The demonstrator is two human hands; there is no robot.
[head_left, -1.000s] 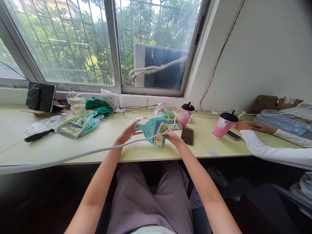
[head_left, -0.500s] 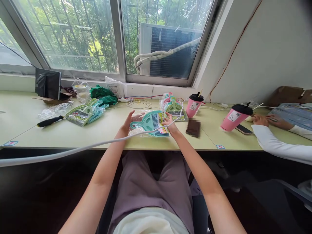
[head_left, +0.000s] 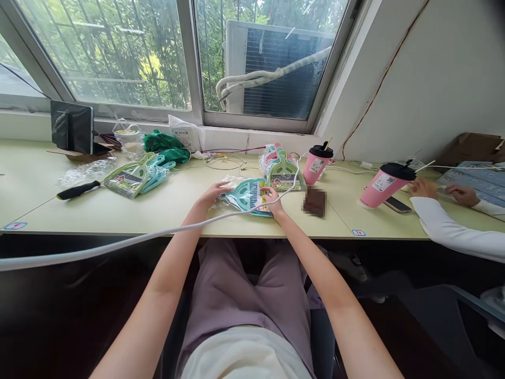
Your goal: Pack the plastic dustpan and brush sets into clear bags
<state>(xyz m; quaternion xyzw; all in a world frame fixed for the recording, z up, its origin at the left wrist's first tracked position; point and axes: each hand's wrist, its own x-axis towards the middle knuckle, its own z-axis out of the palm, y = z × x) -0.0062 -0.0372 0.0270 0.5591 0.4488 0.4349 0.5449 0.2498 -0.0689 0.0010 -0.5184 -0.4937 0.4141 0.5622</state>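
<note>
A teal dustpan [head_left: 248,196] with a small brush and a printed card lies low over the table in front of me. My right hand [head_left: 272,199] grips its wide end, thumb on the card side. Clear plastic bag film [head_left: 228,198] surrounds the dustpan's handle. My left hand [head_left: 214,194] pinches that film at the handle end, fingers pointing right. Just behind my right hand is a stack of wrapped dustpans [head_left: 282,171], green in front and pink behind. A white cable [head_left: 173,230] crosses the view in front of my forearms.
Green and blue dustpans [head_left: 132,176] lie to the left beside a black-handled tool [head_left: 78,190] and crumpled plastic [head_left: 87,169]. Pink cups [head_left: 315,167] and a blurred brown item [head_left: 314,202] are right. A co-worker's hands [head_left: 424,188] are near a phone [head_left: 397,205].
My left hand has moved from beside the handle onto the plastic film, fingers now closed. The film now covers the handle. My right hand keeps its hold; the view has shifted slightly.
</note>
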